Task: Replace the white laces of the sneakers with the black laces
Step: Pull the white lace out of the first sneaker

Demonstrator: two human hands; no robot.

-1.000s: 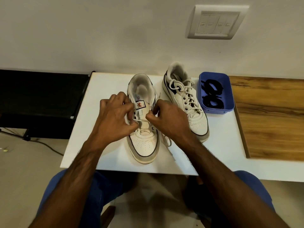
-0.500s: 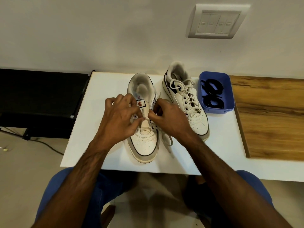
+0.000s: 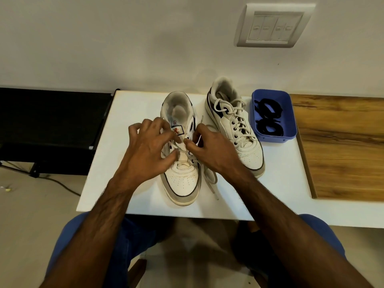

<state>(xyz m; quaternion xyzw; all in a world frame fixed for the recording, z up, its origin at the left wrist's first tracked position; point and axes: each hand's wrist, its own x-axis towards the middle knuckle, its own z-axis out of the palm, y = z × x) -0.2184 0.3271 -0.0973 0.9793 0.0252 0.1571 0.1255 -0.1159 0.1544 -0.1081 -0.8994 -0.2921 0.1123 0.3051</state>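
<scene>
Two white sneakers stand on a white table [image 3: 124, 183], toes toward me. Over the left sneaker [image 3: 182, 183] both hands work at the lacing. My left hand [image 3: 145, 150] rests on its left side with curled fingers and touches the white lace [image 3: 209, 177] at the tongue. My right hand [image 3: 209, 150] pinches that lace between thumb and forefinger near the upper eyelets. Loose lace ends trail down the shoe's right side onto the table. The right sneaker [image 3: 247, 148] stays fully laced in white. Black laces [image 3: 268, 119] lie coiled in a blue tray [image 3: 291, 129].
A wooden board [image 3: 342, 146] lies on the table to the right of the blue tray. A black bench [image 3: 47, 125] stands left of the table. A white switch plate [image 3: 274, 26] is on the wall behind. My knees in blue trousers sit below the table's front edge.
Both hands have shifted slightly up the left sneaker toward the tongue. The left fingers have loosened, and more loose lace now lies beside the shoe.
</scene>
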